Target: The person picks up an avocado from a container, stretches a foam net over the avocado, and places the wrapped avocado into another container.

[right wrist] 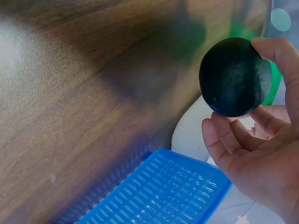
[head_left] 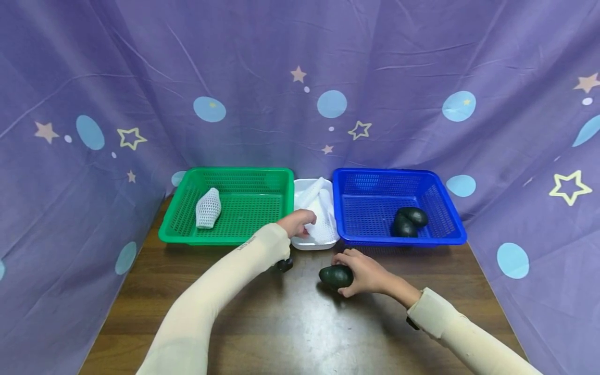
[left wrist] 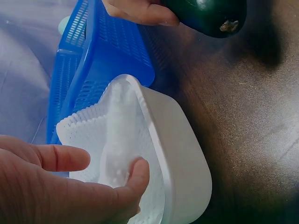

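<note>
In the head view my right hand (head_left: 365,272) grips a dark green avocado (head_left: 336,276) just above the table, with the thumb and fingertips around it. The same avocado (right wrist: 236,77) shows close up in the right wrist view. My left hand (head_left: 298,224) reaches into a small white tray (head_left: 315,247) that holds white foam net sleeves (head_left: 323,211). Seen from the left wrist, the thumb and fingers stand apart, and one fingertip meets or overlaps a foam net sleeve (left wrist: 120,135); no pinch is visible there.
Left of the tray stands a green basket (head_left: 227,241) with one net-wrapped item (head_left: 208,208) in it. To the right, a blue basket (head_left: 398,241) holds bare avocados (head_left: 404,226). Both baskets stand at the back of the wooden table (head_left: 290,333), before a purple curtain (head_left: 262,62).
</note>
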Motion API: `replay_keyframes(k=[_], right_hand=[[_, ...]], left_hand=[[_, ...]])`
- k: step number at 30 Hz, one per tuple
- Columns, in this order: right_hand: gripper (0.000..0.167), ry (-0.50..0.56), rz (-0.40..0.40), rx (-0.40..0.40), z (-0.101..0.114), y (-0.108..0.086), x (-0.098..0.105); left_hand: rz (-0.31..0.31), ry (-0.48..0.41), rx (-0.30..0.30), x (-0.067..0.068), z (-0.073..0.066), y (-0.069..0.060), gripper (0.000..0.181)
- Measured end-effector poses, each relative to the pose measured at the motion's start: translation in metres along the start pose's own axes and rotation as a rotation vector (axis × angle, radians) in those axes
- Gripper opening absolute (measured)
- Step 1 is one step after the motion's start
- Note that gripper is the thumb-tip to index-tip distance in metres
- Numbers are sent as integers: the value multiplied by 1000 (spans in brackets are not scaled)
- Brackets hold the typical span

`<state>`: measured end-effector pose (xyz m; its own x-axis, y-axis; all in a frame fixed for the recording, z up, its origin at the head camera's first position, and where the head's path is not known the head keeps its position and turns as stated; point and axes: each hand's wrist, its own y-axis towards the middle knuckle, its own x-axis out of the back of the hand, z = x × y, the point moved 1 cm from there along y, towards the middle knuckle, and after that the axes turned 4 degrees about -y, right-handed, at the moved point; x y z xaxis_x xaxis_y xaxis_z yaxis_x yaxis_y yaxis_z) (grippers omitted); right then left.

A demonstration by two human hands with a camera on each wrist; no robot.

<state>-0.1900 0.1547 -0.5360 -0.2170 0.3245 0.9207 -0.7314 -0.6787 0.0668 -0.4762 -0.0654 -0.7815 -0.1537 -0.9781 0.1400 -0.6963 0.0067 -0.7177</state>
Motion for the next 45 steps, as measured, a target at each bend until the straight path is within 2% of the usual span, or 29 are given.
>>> replay_keyframes(k=[1, 2, 3, 4, 5, 6, 7, 8, 9, 10, 11, 12, 13, 14, 16, 17, 18, 19, 20, 22, 28, 31, 37, 39, 44, 45], right_hand=[[60, 0, 2, 3, 0, 0, 0], [60, 0, 4, 6, 0, 0, -1], [60, 0, 7, 9, 0, 0, -1], [59, 0, 9, 11, 1, 0, -2], [59, -1, 12, 11, 1, 0, -2], [59, 1, 17, 10, 1, 0, -2], [59, 3, 19, 9, 1, 0, -2], [59, 4, 22, 7, 1, 0, -2], [59, 4, 24, 6, 1, 0, -3], [59, 5, 25, 4, 2, 0, -3], [59, 5, 26, 2, 2, 0, -3], [59, 7, 27, 0, 2, 0, -3], [59, 8, 27, 0, 2, 0, -3], [59, 7, 27, 1, 2, 0, -3], [59, 9, 22, 7, 2, 0, -3], [58, 9, 17, 13, 2, 0, -4], [58, 8, 13, 18, 2, 0, -4], [58, 7, 9, 25, 2, 0, -4], [58, 5, 3, 32, 2, 0, -5], [57, 5, -6, 43, 2, 0, -6], [57, 6, 6, 33, 1, 1, -7], [58, 2, 14, 27, 1, 1, -8], [59, -15, 22, 13, 1, 3, -11], [59, -14, 26, 2, 0, 4, -12], [59, -11, 48, -21, -1, 5, -14], [59, -10, 51, -23, -1, 5, -14]], left_hand=[[-9, -7, 6, -1, 7, 31, 65], [-18, -9, 4, -1, 13, 56, 62], [-29, -10, 2, -2, 18, 74, 58], [-39, -12, 1, -2, 19, 78, 55], [-47, -15, -2, -3, 19, 76, 52], [-48, -19, -8, -3, 17, 65, 49], [-51, -19, -14, -4, 12, 42, 46], [-47, -26, -28, -4, 5, 4, 41], [-48, -25, -34, -4, -2, -26, 38], [-48, -24, -42, -4, -7, -47, 37], [-46, -27, -51, -4, -9, -59, 36], [-42, -28, -64, -4, -10, -65, 34], [-38, -33, -74, -4, -8, -61, 33], [-35, -40, -82, -4, -5, -49, 33], [-30, -50, -82, -4, 6, -3, 35], [-27, -57, -83, -4, 9, 7, 35], [-22, -63, -81, -3, 10, 13, 35], [-21, -65, -74, -3, 10, 14, 37], [-22, -65, -69, -3, 8, 7, 37], [-23, -69, -57, -3, 3, -13, 38], [-29, -53, -70, -7, -20, -127, 27], [-23, -35, -85, -8, -26, -159, 26], [-16, -17, -65, -8, -34, -177, 36], [-22, -7, -57, -8, -40, -202, 40], [-33, -13, -78, -10, -59, -289, 51], [-38, -18, -89, -10, -60, -298, 52]])
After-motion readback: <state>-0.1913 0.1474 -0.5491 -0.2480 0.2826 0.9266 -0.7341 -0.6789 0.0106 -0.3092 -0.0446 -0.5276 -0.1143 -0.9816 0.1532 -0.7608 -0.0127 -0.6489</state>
